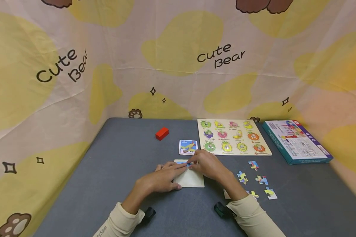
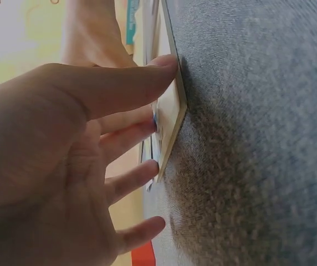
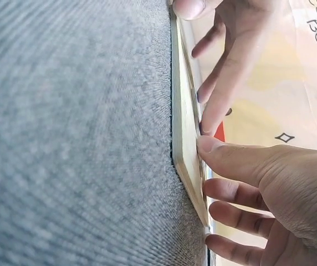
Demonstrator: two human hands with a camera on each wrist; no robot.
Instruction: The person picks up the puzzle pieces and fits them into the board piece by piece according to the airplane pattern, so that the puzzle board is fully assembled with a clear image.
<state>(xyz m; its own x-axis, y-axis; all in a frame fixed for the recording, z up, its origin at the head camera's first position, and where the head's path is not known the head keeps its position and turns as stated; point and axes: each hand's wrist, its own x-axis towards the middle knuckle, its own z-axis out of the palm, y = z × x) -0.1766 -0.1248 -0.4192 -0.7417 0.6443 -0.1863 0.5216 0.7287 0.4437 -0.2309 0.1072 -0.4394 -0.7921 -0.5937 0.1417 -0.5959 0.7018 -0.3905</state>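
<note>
A square, pale wooden puzzle tray (image 1: 191, 179) lies flat before me, with a blue strip of puzzle pieces (image 1: 181, 162) along its far edge. My left hand (image 1: 161, 179) rests over the tray's left side, fingers extended onto the pieces and thumb at the near left corner. At the far edge, my right hand (image 1: 209, 165) pinches a small blue puzzle piece (image 1: 189, 164), mostly hidden by the fingers. In the right wrist view the right thumb (image 3: 211, 145) sits low over the tray surface (image 3: 185, 127), close to the left fingertips. Just beyond is an airplane picture card (image 1: 188, 147).
Several loose puzzle pieces (image 1: 261, 180) lie to the right, some partly behind my right forearm. Farther back are a red block (image 1: 162, 133), a fruit picture board (image 1: 234, 141) and a teal-edged box (image 1: 296, 141). A printed cloth (image 1: 178, 92) hangs behind the table.
</note>
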